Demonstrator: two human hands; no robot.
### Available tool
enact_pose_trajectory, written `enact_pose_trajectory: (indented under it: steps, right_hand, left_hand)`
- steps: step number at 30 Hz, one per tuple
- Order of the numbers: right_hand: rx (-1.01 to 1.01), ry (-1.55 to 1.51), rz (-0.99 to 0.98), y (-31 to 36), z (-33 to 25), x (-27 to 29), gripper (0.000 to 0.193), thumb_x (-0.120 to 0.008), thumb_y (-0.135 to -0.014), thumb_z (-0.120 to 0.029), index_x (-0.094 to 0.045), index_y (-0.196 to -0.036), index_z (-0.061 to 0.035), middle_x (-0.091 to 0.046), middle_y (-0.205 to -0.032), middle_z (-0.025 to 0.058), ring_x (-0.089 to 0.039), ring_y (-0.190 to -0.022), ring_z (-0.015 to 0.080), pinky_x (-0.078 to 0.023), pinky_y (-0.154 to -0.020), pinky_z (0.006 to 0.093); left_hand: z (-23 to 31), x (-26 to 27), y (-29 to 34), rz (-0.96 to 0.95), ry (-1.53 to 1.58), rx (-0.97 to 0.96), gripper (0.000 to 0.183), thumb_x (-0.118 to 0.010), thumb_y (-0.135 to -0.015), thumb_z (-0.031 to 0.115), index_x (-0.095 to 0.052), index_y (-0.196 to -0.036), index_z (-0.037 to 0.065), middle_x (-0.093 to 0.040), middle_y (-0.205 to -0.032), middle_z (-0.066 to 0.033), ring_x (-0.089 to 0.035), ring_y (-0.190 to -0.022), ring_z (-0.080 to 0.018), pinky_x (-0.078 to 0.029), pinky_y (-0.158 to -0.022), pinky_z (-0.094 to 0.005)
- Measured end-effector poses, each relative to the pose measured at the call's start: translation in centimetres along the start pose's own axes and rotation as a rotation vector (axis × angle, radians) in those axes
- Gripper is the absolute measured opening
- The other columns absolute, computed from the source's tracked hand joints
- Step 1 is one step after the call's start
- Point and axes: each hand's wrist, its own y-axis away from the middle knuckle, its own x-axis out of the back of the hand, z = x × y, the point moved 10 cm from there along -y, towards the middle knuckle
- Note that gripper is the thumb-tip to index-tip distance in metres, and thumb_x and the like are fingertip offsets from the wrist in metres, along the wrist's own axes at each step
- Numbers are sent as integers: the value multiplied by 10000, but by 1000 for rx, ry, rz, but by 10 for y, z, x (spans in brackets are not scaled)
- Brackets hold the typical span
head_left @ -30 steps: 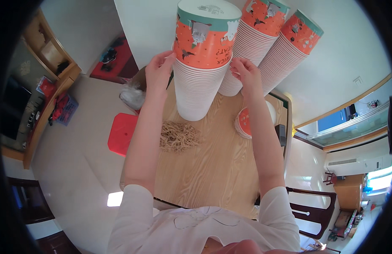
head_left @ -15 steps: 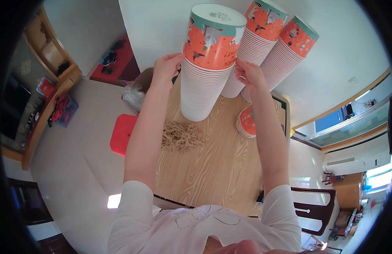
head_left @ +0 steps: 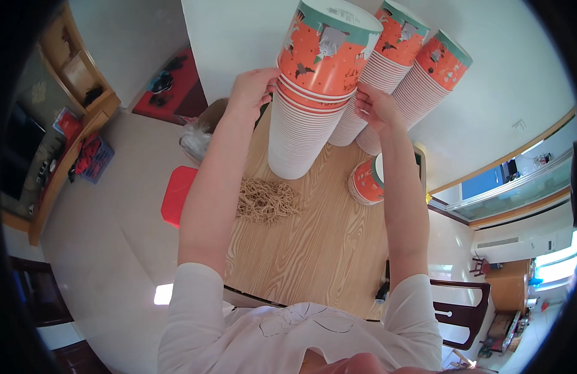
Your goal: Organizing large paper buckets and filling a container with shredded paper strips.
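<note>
Tub of glossy orange paper with a green band and cartoon animals sits upside down at the top of a tall column of nested white-rimmed paper tubs, which stands on the light wood-grain surface. Bare left hand and bare right hand face each other across it; each grip appears to be pinching the rim from its own side. Orange strips show between the uppermost rims, so more than one tub seems to be loose; it pays to check which rim the fingers have caught before any higher lift. An even, straight upward pull should suit best, since a tilt could jam the nested walls or drag the column over. Light pressure is advisable, as paper may dent. Room is tight too: the neighbouring orange-topped stack stands close to the right hand.
</note>
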Motion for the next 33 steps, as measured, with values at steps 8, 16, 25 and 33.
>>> enact_pose_trajectory:
  steps: [8,16,25,33]
  right_hand:
    - [-68,29,-20,-9,8,2,147,-559,-822,-208,-569,-812,-62,-524,-686,1,-492,-603,113,-421,-562,254]
    - [-40,34,-12,-28,3,3,146,-551,-829,-202,-572,-826,-58,-523,-698,-7,-474,-623,90,-404,-544,225]
    - [56,-64,-98,-24,-29,-12,132,-533,-835,-167,-562,-831,-39,-505,-685,-8,-450,-587,70,-347,-443,187]
    - [272,-324,-353,11,-101,-47,102,-524,-822,-132,-523,-873,-44,-490,-710,-1,-397,-533,71,-262,-387,170]
  left_hand:
    - [-13,8,-7,12,-59,58,135,-611,-726,195,-598,-771,68,-543,-682,13,-470,-599,-81,-351,-547,-233]
    - [-4,7,-19,-5,-80,114,167,-616,-732,186,-587,-807,40,-560,-780,-31,-470,-600,-106,-378,-563,-246]
    - [27,-12,-13,-112,34,14,177,-580,-757,151,-580,-870,16,-557,-789,-34,-470,-614,-102,-384,-536,-218]
    - [110,-30,12,-226,101,-305,233,-533,-797,91,-550,-999,-23,-545,-766,-4,-466,-603,-82,-392,-537,-213]
